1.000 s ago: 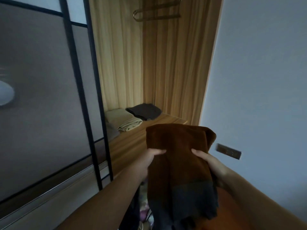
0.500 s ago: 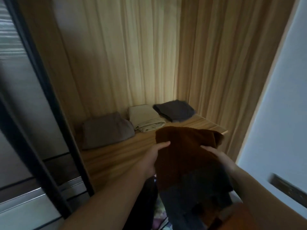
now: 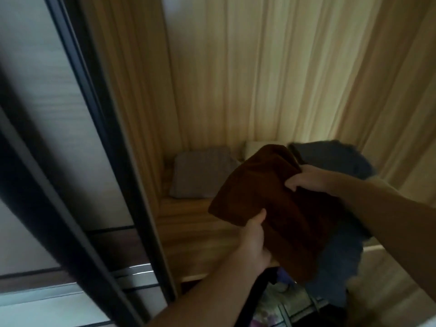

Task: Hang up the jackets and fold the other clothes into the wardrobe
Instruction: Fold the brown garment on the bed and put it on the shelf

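**Brown fold held over the shelf, not yet set down**

Grips the folded brown garment (image 3: 271,201) from two sides: left hand (image 3: 256,234) pinching the near corner, thumb on top; right hand (image 3: 306,179) with fingers curled into the far edge. Held tilted above the front of the wooden wardrobe shelf (image 3: 188,232), apparently not resting on it. Trailing below on the right, past the shelf edge, a blue-grey cloth (image 3: 342,267); same piece or another, impossible to tell.

Likely to go wrong: losing the fold on release, with that loose hanging part dragging it off the edge; or dropping onto the piles just behind and rumpling them.

On the shelf, along the back: a grey folded garment (image 3: 203,175) at left, a cream one (image 3: 257,147) mostly hidden behind the brown fold, a dark blue-grey one (image 3: 335,159) behind the right hand.
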Demonstrator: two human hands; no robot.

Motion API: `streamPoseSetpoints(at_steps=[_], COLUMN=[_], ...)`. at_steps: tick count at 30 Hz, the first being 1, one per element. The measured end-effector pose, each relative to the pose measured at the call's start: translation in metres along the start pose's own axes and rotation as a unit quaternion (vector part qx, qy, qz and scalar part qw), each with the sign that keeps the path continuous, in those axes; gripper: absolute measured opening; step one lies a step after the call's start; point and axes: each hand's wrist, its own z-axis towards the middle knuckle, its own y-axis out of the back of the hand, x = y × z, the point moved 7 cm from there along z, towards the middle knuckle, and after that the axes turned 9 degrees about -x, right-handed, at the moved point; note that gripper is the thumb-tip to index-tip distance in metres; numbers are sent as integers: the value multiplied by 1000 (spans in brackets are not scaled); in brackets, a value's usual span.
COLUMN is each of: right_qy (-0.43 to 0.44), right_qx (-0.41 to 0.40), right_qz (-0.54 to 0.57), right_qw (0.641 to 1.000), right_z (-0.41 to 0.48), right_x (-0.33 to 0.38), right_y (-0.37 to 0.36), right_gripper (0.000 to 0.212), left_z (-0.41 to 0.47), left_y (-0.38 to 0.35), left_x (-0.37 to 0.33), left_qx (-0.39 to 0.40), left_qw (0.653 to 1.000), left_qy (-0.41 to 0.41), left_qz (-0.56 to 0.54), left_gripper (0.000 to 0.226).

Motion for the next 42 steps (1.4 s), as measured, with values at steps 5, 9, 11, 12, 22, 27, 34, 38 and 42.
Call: streamPoseSetpoints(at_steps=[5, 9, 11, 12, 22, 27, 34, 38, 42], right_qy=[110, 214, 259, 277, 372, 274, 153, 179, 192], right_qx=[38, 69, 98, 107, -95, -154, -117, -97, -94], right_qz=[-184, -246, -233, -229, -194, -264, -285, -291, -302], right_qw=[976, 943, 932, 927, 903, 912, 939, 935, 929], right_z=[50, 61, 59, 59, 49, 34, 37, 39, 36], right_x=[56, 88, 92, 89, 55, -8, -49, -36, -25], right_y=[-59, -109, -134, -146, -154, -140, -137, -151, -169], right_gripper=[46, 41, 39, 40, 72, 54, 69, 69, 70], left_z=[25, 27, 16, 8, -16, 41, 78, 72, 66], left_y=[40, 67, 76, 77, 37, 37, 51, 65, 83], left_x=[-4, -9, -13, -13, -136, -112, -102, -108, -114], left_qx=[-76, -115, -104, -81, -279, -268, -294, -320, -335], left_qw=[997, 991, 966, 938, 540, 471, 472, 465, 450], left_qy=[-12, -6, 31, 59, -411, -304, -210, -197, -205], left_qz=[-31, 73, 236, 331, 679, 784, 805, 802, 802], left_gripper=[54, 38, 38, 46, 17, 53, 64, 65, 65])
